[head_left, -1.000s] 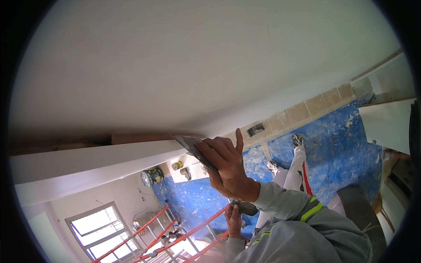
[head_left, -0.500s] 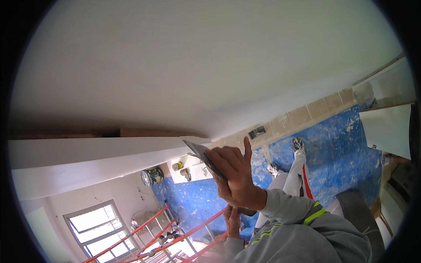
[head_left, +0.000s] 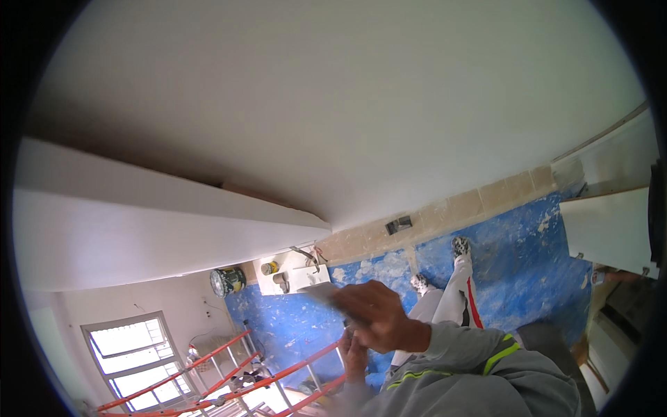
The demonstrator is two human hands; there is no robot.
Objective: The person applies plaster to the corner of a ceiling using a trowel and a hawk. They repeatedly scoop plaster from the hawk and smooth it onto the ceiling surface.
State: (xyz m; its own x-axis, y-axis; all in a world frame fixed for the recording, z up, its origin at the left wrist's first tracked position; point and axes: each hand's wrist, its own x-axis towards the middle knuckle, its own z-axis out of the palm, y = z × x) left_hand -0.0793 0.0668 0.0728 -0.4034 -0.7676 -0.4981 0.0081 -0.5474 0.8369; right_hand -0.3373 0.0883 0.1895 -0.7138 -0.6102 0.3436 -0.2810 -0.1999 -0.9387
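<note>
My right hand [head_left: 381, 316], blurred by motion, is closed on a wide putty knife [head_left: 319, 293], whose pale blade points up and to the left. Just below and left of it, my left hand [head_left: 356, 360] has its fingers curled; what it grips is hidden behind the right hand. Both hands are in front of my body, away from the large white wall [head_left: 333, 111]. A white ledge [head_left: 167, 215] juts out from the wall on the left.
An orange ladder [head_left: 281, 375] stands at lower left, near a window [head_left: 139, 354]. A paint bucket [head_left: 228, 281] and a white board [head_left: 299, 279] with small cans and tools lie beyond it. Blue sheeting [head_left: 514, 257] covers the floor; a white panel [head_left: 608, 229] stands at right.
My right hand has swung down with the putty knife, closer to my left hand. My left hand has shifted slightly left and down. The view has turned a little.
</note>
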